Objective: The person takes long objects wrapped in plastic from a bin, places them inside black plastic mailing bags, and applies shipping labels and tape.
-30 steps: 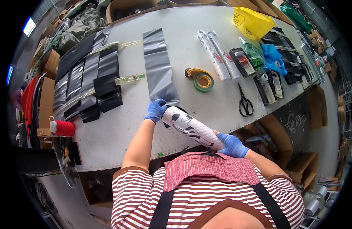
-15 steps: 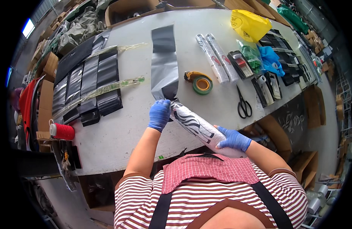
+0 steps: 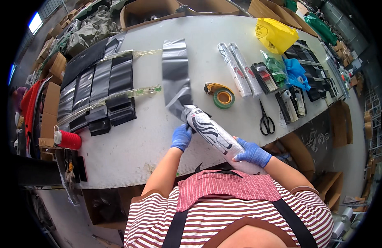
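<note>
Both gloved hands grip the roll (image 3: 213, 134) — white, black-patterned (plastic-wrapped) — its tip entering grey bag (image 3: 176, 78).

One head-worn fisheye — looking steeply down at the worktable (image 3: 158, 136).

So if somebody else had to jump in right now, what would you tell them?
Left hand: blue glove, holding the mouth of the grey bag at the top end of the patterned roll.
Right hand: blue glove, grip on the roll's lower end, near the table edge.
Done: only the roll's tip is at the bag's mouth.
Left: most of the roll is uncovered. Tape and scissors lie untouched to the right.
</note>
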`<state>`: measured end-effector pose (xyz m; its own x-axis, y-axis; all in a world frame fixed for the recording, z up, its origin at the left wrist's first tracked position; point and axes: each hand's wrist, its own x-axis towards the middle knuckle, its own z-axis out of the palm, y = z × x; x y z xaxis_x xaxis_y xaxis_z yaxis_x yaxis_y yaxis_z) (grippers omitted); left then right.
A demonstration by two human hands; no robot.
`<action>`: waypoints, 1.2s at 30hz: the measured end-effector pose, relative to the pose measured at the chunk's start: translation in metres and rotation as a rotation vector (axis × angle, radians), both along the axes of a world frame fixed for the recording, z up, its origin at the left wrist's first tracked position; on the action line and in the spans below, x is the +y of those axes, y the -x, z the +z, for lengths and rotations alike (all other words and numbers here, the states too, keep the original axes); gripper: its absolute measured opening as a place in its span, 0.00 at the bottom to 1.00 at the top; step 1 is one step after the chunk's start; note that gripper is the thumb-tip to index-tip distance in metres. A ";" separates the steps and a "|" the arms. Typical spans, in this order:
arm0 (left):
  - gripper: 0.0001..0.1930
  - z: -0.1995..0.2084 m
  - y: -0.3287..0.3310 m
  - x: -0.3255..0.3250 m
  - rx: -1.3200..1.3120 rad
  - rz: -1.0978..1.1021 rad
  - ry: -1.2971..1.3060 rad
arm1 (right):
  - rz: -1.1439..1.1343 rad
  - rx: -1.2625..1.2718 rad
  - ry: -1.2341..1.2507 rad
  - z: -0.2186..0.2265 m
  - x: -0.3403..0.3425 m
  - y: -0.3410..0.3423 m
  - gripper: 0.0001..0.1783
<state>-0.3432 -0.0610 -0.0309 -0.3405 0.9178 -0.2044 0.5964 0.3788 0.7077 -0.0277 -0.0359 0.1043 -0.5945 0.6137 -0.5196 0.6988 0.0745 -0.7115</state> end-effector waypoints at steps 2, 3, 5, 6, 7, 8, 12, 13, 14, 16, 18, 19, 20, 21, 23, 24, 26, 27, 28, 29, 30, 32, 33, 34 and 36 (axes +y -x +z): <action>0.14 0.000 -0.003 0.011 -0.017 0.019 -0.001 | -0.010 -0.018 -0.029 0.006 0.004 0.007 0.56; 0.14 0.002 -0.003 0.019 -0.031 0.041 0.000 | -0.018 -0.015 -0.036 0.005 0.008 0.014 0.56; 0.15 -0.013 0.019 0.050 -0.013 -0.001 -0.062 | -0.064 0.050 -0.130 0.003 0.020 0.037 0.55; 0.15 -0.018 0.037 0.068 0.046 0.044 -0.061 | -0.054 0.042 -0.132 0.000 0.033 0.058 0.54; 0.15 -0.019 0.056 0.090 0.106 0.085 -0.066 | -0.030 0.014 -0.206 -0.006 0.044 0.080 0.54; 0.15 -0.018 0.078 0.111 0.114 0.091 -0.091 | -0.005 -0.014 -0.282 -0.016 0.058 0.102 0.54; 0.15 -0.026 0.144 0.157 0.122 0.275 -0.012 | -0.013 -0.094 -0.360 -0.062 0.082 0.174 0.47; 0.15 -0.028 0.153 0.161 0.123 0.303 -0.021 | -0.030 -0.074 -0.322 -0.073 0.090 0.182 0.44; 0.15 -0.033 0.161 0.158 0.129 0.318 -0.009 | -0.037 -0.052 -0.269 -0.086 0.092 0.193 0.41; 0.15 -0.037 0.164 0.150 0.192 0.209 0.009 | -0.034 -0.019 -0.454 -0.079 0.119 0.217 0.30; 0.16 -0.023 0.151 0.149 0.181 0.219 0.001 | -0.039 0.062 -0.651 -0.083 0.165 0.247 0.23; 0.16 -0.019 0.150 0.155 0.191 0.207 0.008 | -0.251 0.170 -0.650 -0.103 0.192 0.270 0.20; 0.16 -0.017 0.147 0.160 0.223 0.196 -0.031 | -0.460 0.277 -0.643 -0.123 0.218 0.292 0.17; 0.16 -0.017 0.152 0.160 0.239 0.207 -0.027 | -0.455 0.294 -0.634 -0.127 0.234 0.306 0.17; 0.15 -0.017 0.149 0.166 0.114 0.188 -0.039 | -0.280 0.131 -0.622 -0.131 0.258 0.309 0.13; 0.14 -0.025 0.154 0.150 0.135 0.197 -0.138 | -0.256 0.137 -0.685 -0.135 0.244 0.316 0.12; 0.14 -0.029 0.141 0.112 0.130 0.204 -0.115 | -0.217 0.247 -0.725 -0.144 0.210 0.293 0.12; 0.15 -0.023 0.130 0.111 0.127 0.175 -0.121 | -0.229 0.247 -0.719 -0.143 0.204 0.277 0.12; 0.15 -0.020 0.123 0.113 0.127 0.171 -0.124 | -0.232 0.247 -0.723 -0.142 0.203 0.270 0.12; 0.15 -0.020 0.117 0.113 0.182 0.185 -0.133 | -0.281 0.283 -0.644 -0.143 0.201 0.266 0.13; 0.15 -0.020 0.114 0.113 0.235 0.198 -0.141 | -0.329 0.317 -0.564 -0.145 0.201 0.263 0.13; 0.14 -0.005 0.128 0.126 0.223 0.211 -0.154 | -0.336 0.298 -0.577 -0.142 0.207 0.263 0.13; 0.14 0.009 0.133 0.138 0.215 0.221 -0.165 | -0.346 0.282 -0.587 -0.141 0.211 0.263 0.14; 0.14 0.028 0.129 0.152 0.235 0.190 -0.359 | -0.369 0.287 -0.608 -0.142 0.216 0.261 0.14; 0.15 0.040 0.138 0.169 0.261 0.179 -0.542 | -0.368 0.290 -0.569 -0.135 0.210 0.270 0.14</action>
<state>-0.4809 0.1082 0.0093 -0.4744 0.7916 0.3851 0.7362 0.1168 0.6666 -0.2980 0.1739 -0.0306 -0.3628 0.9280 0.0852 0.5393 0.2837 -0.7929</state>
